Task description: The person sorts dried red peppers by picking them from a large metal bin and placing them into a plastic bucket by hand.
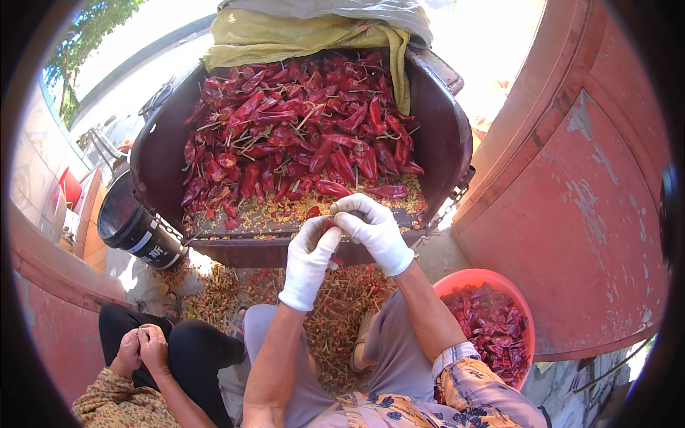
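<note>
My left hand [305,260] and my right hand [374,230], both in white gloves, meet over the near edge of a dark metal cart bed [239,251]. Between their pinched fingertips is a dried red chili pepper [330,223], mostly covered by the gloves. My right thumb and forefinger close on its upper end, while my left fingers grip it from the other side. Just beyond my hands, a large heap of dried red chili peppers [307,135] fills the cart bed. Loose yellow seeds [267,210] lie along its near side.
To my right stands a red basin [529,321] of dark red peppers. A black bucket [132,214] leans left of the cart. Stems [342,321] litter the ground between my feet. Another person's bare hands [143,347] rest at lower left. Red metal doors [556,235] flank both sides.
</note>
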`<action>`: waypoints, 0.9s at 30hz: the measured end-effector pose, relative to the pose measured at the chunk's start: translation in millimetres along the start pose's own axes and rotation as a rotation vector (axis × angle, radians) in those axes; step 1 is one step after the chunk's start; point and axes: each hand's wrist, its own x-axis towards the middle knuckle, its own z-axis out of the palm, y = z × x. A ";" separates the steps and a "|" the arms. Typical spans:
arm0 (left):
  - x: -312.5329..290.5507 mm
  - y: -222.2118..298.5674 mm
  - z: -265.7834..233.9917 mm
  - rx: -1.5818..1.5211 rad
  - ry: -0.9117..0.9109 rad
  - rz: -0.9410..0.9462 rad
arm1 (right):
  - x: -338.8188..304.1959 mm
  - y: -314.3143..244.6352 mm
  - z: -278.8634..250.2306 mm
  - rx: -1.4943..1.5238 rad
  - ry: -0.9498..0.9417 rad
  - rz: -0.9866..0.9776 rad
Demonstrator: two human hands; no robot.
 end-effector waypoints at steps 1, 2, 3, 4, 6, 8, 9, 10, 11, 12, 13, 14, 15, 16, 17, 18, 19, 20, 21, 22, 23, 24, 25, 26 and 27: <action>1.1 -1.1 -1.6 0.022 -0.014 0.022 | -0.1 0.4 0.7 0.027 -0.012 -0.013; 2.1 -2.6 -2.8 0.045 -0.029 0.044 | -0.5 1.2 1.7 0.053 -0.023 -0.026; 2.7 -4.5 -3.7 0.034 -0.006 0.045 | 0.9 9.7 4.1 0.024 -0.003 -0.160; 2.7 -3.9 -5.5 0.005 -0.021 0.006 | -0.3 11.2 5.8 -0.047 0.013 -0.176; 2.2 -1.1 -10.5 -0.053 -0.051 -0.074 | -2.3 13.6 8.8 -0.188 0.046 -0.206; 1.4 0.1 -12.3 -0.128 -0.064 -0.080 | -5.4 5.5 18.5 -0.018 0.061 -0.106; 0.6 0.8 -14.3 -0.142 -0.074 -0.085 | -7.3 1.7 17.4 0.094 0.038 -0.004; 1.1 2.0 -15.4 -0.155 -0.088 -0.086 | -7.8 -0.9 16.2 0.204 0.018 0.093; 1.7 2.3 -17.0 -0.150 -0.100 -0.082 | -6.8 0.9 17.1 0.291 0.013 0.107; 2.5 2.1 -19.0 -0.144 -0.112 -0.077 | -5.3 5.4 18.4 0.377 0.007 0.122; 2.3 1.4 -20.9 -0.138 -0.122 -0.074 | -4.3 10.0 19.0 0.465 0.002 0.139; 2.2 1.2 -22.0 -0.162 -0.126 -0.085 | -3.4 12.9 18.8 0.532 -0.033 0.157; 2.2 1.2 -22.8 -0.185 -0.131 -0.096 | -2.7 15.4 18.5 0.598 -0.067 0.175; 2.3 1.6 -23.9 -0.208 -0.135 -0.106 | -1.3 17.2 18.7 0.664 -0.104 0.193; 2.4 0.7 -24.7 -0.260 -0.156 -0.115 | -0.4 18.6 18.8 0.746 -0.105 0.205; 2.5 -1.2 -25.1 -0.311 -0.177 -0.125 | 0.2 19.8 18.6 0.827 -0.104 0.217; 2.1 -2.4 -25.3 -0.363 -0.200 -0.135 | 0.8 21.0 17.7 0.908 -0.103 0.229; 0.8 -1.6 -25.1 -0.372 -0.271 -0.134 | 2.3 22.9 15.8 0.951 -0.092 0.231; -0.4 0.1 -24.6 -0.331 -0.267 -0.114 | 4.5 24.6 13.0 0.993 -0.079 0.232; -2.0 0.1 -24.5 -0.294 -0.260 -0.097 | 5.1 23.2 11.6 1.035 -0.064 0.236; 1.9 1.7 -28.0 -0.373 -0.140 0.004 | 4.1 18.4 6.6 0.931 -0.118 0.176; 9.2 5.6 -35.4 -0.450 -0.018 0.104 | 4.1 10.7 0.0 0.635 -0.127 0.139; 15.9 4.1 -54.3 -0.609 0.100 0.108 | -0.3 -4.2 -3.2 0.242 -0.272 0.221; 19.4 6.4 -64.7 -0.648 0.121 0.099 | -4.5 -22.2 -5.1 -0.158 -0.399 0.281; 18.9 5.5 -65.8 -0.620 0.133 0.078 | -7.4 -28.9 1.8 -0.298 -0.455 0.401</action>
